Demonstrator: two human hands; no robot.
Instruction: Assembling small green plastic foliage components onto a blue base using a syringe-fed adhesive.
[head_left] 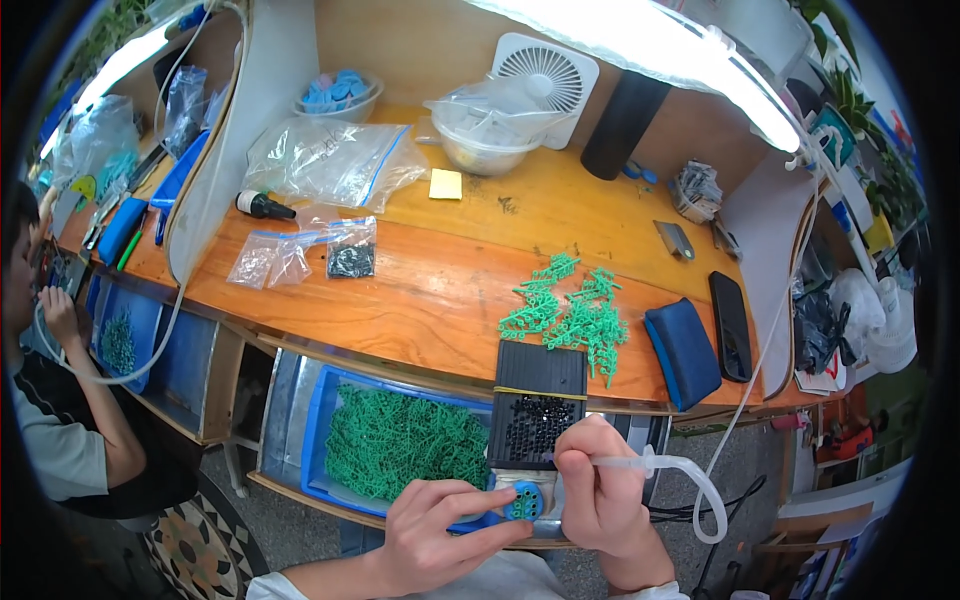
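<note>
right now, the left hand has its fingertips pressed around a small blue round holder studded with green bits, keeping it just below the black ridged tray at the front edge of the wooden workbench. the right hand, just beside it, has thumb and fingers pinched on a slim white tube, which lies roughly level and runs on to the right into a clear hose that curls downward; its working tip seems to be hidden by the fingers, so i can't tell whether it touches anything. a heap of shiny black beads sits in the tray's near part, and a yellow band stretches across the tray above them. beyond the tray, loose green pieces lie spread on the bench, with a dark blue pouch and a black phone to their right. left of the tray, a blue bin in the open drawer is filled with a tangle of more green pieces. farther back stand a plastic-covered bowl and a white fan, and at the far left a co-worker's hand is raised.
</note>
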